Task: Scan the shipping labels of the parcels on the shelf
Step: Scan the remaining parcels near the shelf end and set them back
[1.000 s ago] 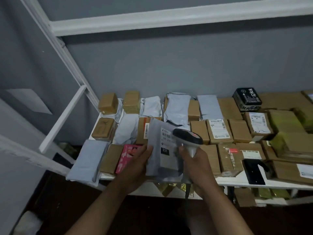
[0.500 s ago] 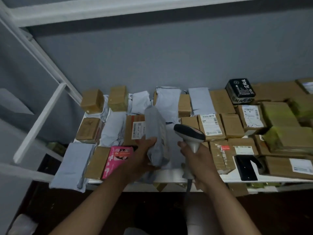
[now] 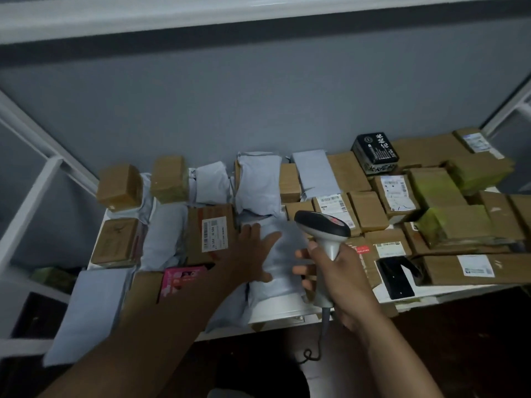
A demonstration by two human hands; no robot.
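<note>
A person stood at a white metal shelf [image 3: 275, 313] crowded with parcels, seen from a head camera looking down over both forearms. The left hand [image 3: 250, 254] lay flat with straight, spread fingers on a grey poly mailer [image 3: 283, 262] at the shelf's front edge, its plain side up, no label showing. The right hand [image 3: 339, 280] was wrapped tightly around the pale handle of a barcode scanner [image 3: 323, 231], whose dark head pointed away toward the parcels; its cable [image 3: 317, 349] hung below the shelf.

Just left of the flat hand sat a brown carton [image 3: 211, 234] with a white shipping label [image 3: 214, 235] facing up. In front of it lay a pink printed box [image 3: 184, 280] and another grey mailer [image 3: 89, 308] overhanging the edge. More grey mailers [image 3: 258, 179] and small taped cartons [image 3: 120, 186] lined the back by the grey wall. To the right lay labelled brown boxes [image 3: 395, 193], parcels wrapped in yellow-green tape [image 3: 457, 225], a black printed box [image 3: 375, 150] and a long flat carton [image 3: 471, 268] with a white label. A black scanner stand [image 3: 398, 278] rested near the front edge.
</note>
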